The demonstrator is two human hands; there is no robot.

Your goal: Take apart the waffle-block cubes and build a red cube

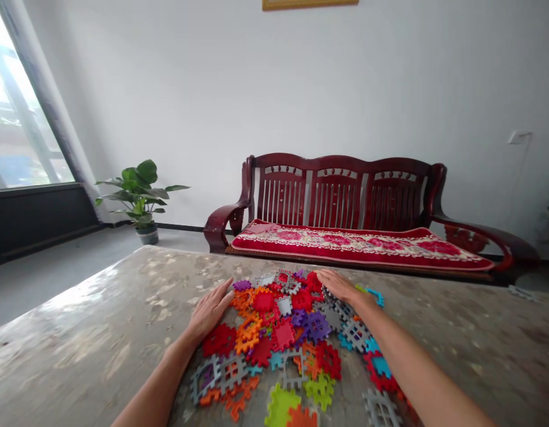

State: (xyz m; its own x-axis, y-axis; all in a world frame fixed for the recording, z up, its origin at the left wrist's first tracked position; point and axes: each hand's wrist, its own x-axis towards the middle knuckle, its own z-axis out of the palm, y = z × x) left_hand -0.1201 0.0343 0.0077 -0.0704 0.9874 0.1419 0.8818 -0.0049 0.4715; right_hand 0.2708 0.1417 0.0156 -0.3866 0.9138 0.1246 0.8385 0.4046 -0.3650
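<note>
A loose heap of flat plastic pieces with notched edges lies between my forearms, in red, orange, purple, grey, blue and lime green. My left hand [211,308] rests at the heap's left edge, fingers stretched forward beside a purple piece [242,285] and some orange ones. At the far right side of the heap, my right hand [337,284] lies with its fingers extended, next to a red piece [313,281] and over grey ones. Neither hand grips a piece. Closer to me are a lime green piece [280,404] and a grey window-like piece [294,369].
The heap is on a table with a shiny, patterned grey-brown cover [101,332]. A grey piece [522,293] lies at its far right edge. Beyond stands a dark red wooden bench [332,163] with a red floral cushion [363,244]. A potted plant [143,190] is at the left.
</note>
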